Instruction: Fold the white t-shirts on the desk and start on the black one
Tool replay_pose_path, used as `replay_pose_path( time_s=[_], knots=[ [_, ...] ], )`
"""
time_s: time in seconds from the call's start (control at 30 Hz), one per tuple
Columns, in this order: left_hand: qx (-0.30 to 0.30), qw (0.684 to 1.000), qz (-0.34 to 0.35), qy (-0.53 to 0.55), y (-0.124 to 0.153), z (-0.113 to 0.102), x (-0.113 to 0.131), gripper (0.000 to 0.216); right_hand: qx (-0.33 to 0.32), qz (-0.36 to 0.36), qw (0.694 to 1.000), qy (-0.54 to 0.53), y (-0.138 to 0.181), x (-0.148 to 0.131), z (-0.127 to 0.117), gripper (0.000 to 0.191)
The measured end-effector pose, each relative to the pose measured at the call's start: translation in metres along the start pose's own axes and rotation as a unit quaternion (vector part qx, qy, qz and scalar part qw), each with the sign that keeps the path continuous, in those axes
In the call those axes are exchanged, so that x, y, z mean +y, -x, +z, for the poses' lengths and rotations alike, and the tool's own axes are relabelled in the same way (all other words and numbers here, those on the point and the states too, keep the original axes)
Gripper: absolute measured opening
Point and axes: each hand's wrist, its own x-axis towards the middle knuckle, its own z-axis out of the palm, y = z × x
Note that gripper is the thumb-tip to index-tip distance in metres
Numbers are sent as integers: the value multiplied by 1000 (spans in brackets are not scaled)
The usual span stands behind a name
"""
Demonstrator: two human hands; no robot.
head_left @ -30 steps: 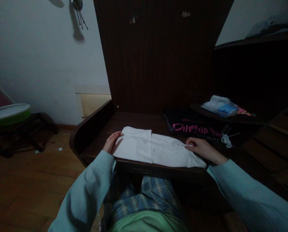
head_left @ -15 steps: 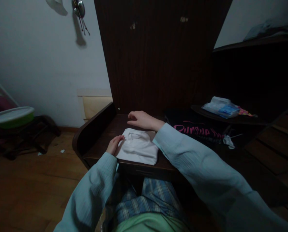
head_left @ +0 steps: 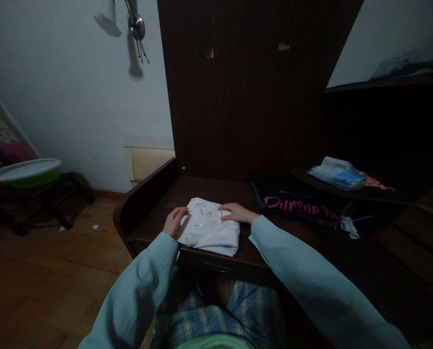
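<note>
A folded white garment lies on the dark wooden desk in front of me. My left hand rests on the garment's left edge, fingers loosely curled against the cloth. My right hand lies flat on the garment's upper right corner, fingers stretched out and pressing down. Both arms wear light blue sleeves.
A black garment with pink lettering lies to the right on the desk. Behind it a shelf holds a white and blue packet. A tall dark cabinet panel rises behind. At left, a green basin sits on a low stool on the wooden floor.
My right hand folded the garment's right half over the left, then came down from the far desk onto the folded cloth. My left hand stayed at the left edge.
</note>
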Motion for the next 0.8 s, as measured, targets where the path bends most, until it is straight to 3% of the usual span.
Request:
replay_pose_path(
  time_s=[0.13,0.3,0.37,0.47,0.6,0.7,0.8],
  knots=[
    [49,999,16,-1,1,-5,8,36,42,12,997,71,4,3,10,36],
    [93,995,38,-24,1,-7,13,37,105,179,964,165,26,-15,15,44],
    [70,996,26,-44,4,-6,15,36,116,227,954,159,39,-20,18,47],
    [-19,997,10,-80,11,-1,18,38,129,255,956,73,58,-17,22,42],
    [-84,985,-40,-146,12,10,19,44,100,232,954,-162,69,1,20,32],
    [-83,968,-89,-218,-2,21,19,38,110,238,920,-291,62,10,16,32],
    [-98,962,-115,-226,-20,35,18,28,217,256,872,-356,46,9,13,30]
  ],
)
